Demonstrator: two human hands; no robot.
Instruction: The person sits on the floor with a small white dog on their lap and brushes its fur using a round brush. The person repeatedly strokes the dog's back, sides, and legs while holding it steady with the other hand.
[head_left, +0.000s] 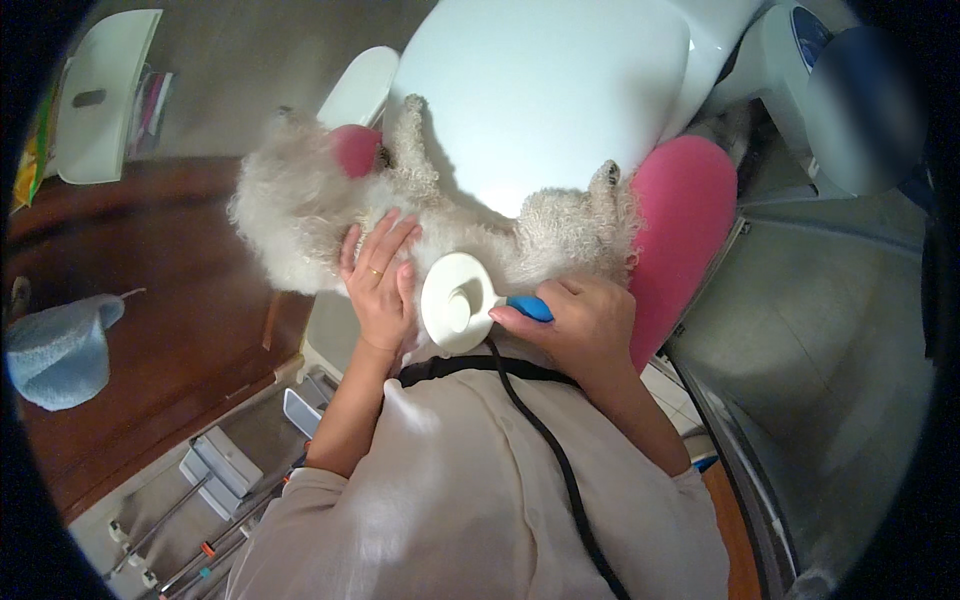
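A curly-haired white dog (480, 225) lies across the person's lap, its head to the left and its legs pointing away. My left hand (382, 277), with a ring on one finger, rests spread on the fur near the dog's neck. My right hand (581, 315) is closed around the blue handle of a round white pet grooming brush (457, 303), which lies over the dog's body. The side of the brush facing the dog is hidden. Pink cloth (682, 225) covers the knee at the right, and a smaller pink patch shows by the dog's head.
A white toilet (547, 90) stands just beyond the dog. At the left are a brown wooden door (165, 300) and a hanging blue towel (64, 349). A glass shower panel (810, 322) is at the right. Mop poles (225, 536) stand at the lower left. A black strap crosses the shirt.
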